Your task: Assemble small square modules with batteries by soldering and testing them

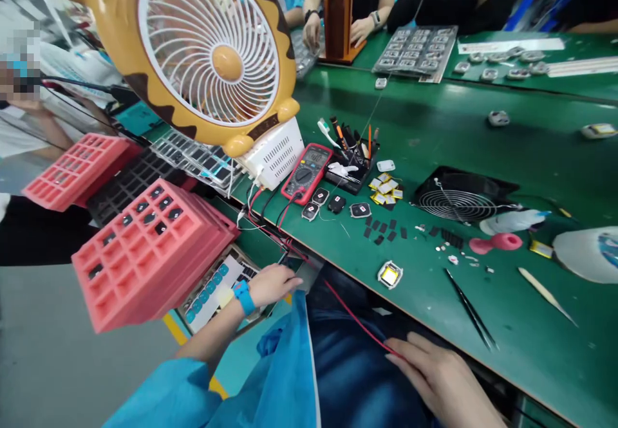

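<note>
My left hand [273, 285], with a blue wristband, is low at the table's near edge, beside a shallow tray [263, 315] of small parts. Its fingers are bent close together, and whatever they hold is hidden. Over my lap, my right hand [434, 367] pinches a red test lead [355, 315] between thumb and fingers. That lead runs up toward the red multimeter [307, 169], whose display is lit. Closest to my hands on the table is an open watch-like case [389, 275] with a yellow-edged battery inside.
Black tweezers [470, 312] and a pointed stick [545, 294] lie at the right. Pink foam trays [145, 254] are stacked at the left, below a cartoon fan [226, 61]. Batteries [385, 186], black pads [381, 230] and a tool holder [355, 167] occupy the middle. Co-workers sit opposite.
</note>
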`<control>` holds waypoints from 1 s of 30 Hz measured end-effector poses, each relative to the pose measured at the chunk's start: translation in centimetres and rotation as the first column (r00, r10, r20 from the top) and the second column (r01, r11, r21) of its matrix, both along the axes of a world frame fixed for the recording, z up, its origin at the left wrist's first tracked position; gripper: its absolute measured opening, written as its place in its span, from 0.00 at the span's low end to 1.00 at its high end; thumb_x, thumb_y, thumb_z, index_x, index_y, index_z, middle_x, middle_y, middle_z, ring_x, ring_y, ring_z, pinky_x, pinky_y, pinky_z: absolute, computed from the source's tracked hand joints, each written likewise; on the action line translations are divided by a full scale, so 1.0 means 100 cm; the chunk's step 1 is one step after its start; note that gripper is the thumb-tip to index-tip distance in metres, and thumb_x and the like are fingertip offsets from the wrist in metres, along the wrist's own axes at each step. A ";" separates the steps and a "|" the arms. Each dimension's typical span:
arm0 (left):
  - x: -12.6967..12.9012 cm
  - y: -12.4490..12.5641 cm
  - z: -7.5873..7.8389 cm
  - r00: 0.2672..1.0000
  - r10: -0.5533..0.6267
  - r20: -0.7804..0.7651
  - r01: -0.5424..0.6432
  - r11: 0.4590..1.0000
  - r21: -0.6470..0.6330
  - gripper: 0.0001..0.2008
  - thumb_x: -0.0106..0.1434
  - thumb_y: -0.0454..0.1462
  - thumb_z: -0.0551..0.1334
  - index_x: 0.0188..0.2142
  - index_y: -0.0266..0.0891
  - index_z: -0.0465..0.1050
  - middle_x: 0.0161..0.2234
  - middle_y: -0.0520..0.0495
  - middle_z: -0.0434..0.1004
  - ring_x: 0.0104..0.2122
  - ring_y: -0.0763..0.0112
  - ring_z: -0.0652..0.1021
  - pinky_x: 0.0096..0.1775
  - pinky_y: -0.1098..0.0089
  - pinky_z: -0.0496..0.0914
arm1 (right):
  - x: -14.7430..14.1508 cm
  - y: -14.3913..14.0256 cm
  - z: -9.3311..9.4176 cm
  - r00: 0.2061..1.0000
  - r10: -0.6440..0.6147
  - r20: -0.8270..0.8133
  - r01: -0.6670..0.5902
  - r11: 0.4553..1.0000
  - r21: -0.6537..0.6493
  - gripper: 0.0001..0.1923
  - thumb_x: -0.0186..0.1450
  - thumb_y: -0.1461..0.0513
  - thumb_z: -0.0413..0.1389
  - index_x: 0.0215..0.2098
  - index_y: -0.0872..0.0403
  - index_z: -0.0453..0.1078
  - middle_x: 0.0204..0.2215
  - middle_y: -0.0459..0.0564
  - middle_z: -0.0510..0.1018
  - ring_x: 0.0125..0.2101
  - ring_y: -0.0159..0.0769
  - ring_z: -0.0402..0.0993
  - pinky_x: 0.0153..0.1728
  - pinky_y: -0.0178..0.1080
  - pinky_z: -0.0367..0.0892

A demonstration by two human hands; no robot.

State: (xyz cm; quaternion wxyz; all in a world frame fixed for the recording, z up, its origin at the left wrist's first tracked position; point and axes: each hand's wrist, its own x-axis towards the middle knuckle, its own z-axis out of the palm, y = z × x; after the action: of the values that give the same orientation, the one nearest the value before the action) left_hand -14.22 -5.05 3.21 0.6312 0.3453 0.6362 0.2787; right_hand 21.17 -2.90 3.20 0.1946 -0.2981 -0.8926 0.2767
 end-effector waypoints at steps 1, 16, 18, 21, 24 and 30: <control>0.015 0.011 0.007 0.998 -0.063 -0.022 0.064 0.997 0.051 0.13 0.56 0.36 0.75 0.18 0.40 0.77 0.17 0.50 0.71 0.22 0.71 0.73 0.33 0.73 0.70 | -0.004 -0.002 0.010 1.000 -0.004 -0.001 0.004 0.999 0.048 0.17 0.78 0.57 0.47 0.41 0.50 0.76 0.24 0.44 0.76 0.19 0.30 0.76 0.20 0.33 0.66; 0.146 0.061 0.012 0.721 -0.637 -0.271 0.585 0.352 0.730 0.11 0.74 0.35 0.57 0.37 0.38 0.78 0.35 0.46 0.81 0.34 0.70 0.80 0.38 0.71 0.75 | -0.037 0.001 0.043 0.906 -0.094 -0.413 0.154 0.981 0.116 0.07 0.72 0.68 0.55 0.46 0.57 0.74 0.31 0.50 0.77 0.33 0.36 0.72 0.34 0.40 0.71; 0.140 0.062 0.014 0.788 -0.551 -0.274 0.537 0.398 0.744 0.12 0.74 0.37 0.58 0.37 0.39 0.78 0.35 0.45 0.81 0.34 0.70 0.80 0.38 0.72 0.75 | -0.032 0.005 0.036 0.891 -0.223 -0.396 0.275 0.958 0.079 0.09 0.70 0.65 0.59 0.49 0.55 0.73 0.38 0.53 0.78 0.40 0.39 0.75 0.40 0.41 0.74; 0.134 0.065 0.019 0.868 -0.427 -0.253 0.446 0.446 0.776 0.06 0.71 0.37 0.64 0.40 0.40 0.80 0.35 0.46 0.81 0.33 0.72 0.81 0.37 0.74 0.75 | -0.024 0.014 0.027 0.873 -0.381 -0.305 0.413 0.910 0.044 0.13 0.70 0.61 0.60 0.52 0.54 0.71 0.38 0.53 0.78 0.38 0.39 0.76 0.38 0.42 0.75; 0.133 0.067 0.023 0.890 -0.379 -0.254 0.417 0.449 0.790 0.05 0.69 0.36 0.67 0.43 0.43 0.81 0.35 0.48 0.82 0.33 0.73 0.81 0.37 0.74 0.76 | -0.019 0.023 0.019 0.897 -0.378 -0.229 0.393 0.919 0.022 0.05 0.73 0.63 0.55 0.43 0.53 0.73 0.28 0.47 0.75 0.27 0.33 0.72 0.29 0.36 0.69; 0.133 0.062 0.014 0.913 -0.240 -0.330 0.406 0.452 0.794 0.13 0.66 0.34 0.69 0.49 0.48 0.81 0.40 0.49 0.74 0.37 0.74 0.78 0.39 0.74 0.76 | -0.019 0.028 0.012 0.908 -0.365 -0.207 0.384 0.922 0.058 0.09 0.74 0.64 0.53 0.38 0.54 0.73 0.24 0.45 0.75 0.23 0.30 0.70 0.26 0.35 0.65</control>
State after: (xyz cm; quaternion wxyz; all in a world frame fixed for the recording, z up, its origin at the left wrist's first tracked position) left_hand -0.95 1.19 4.62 0.3658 0.7453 0.3913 0.3969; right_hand 19.27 -0.10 4.36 0.3438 -0.4257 -0.8082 0.2177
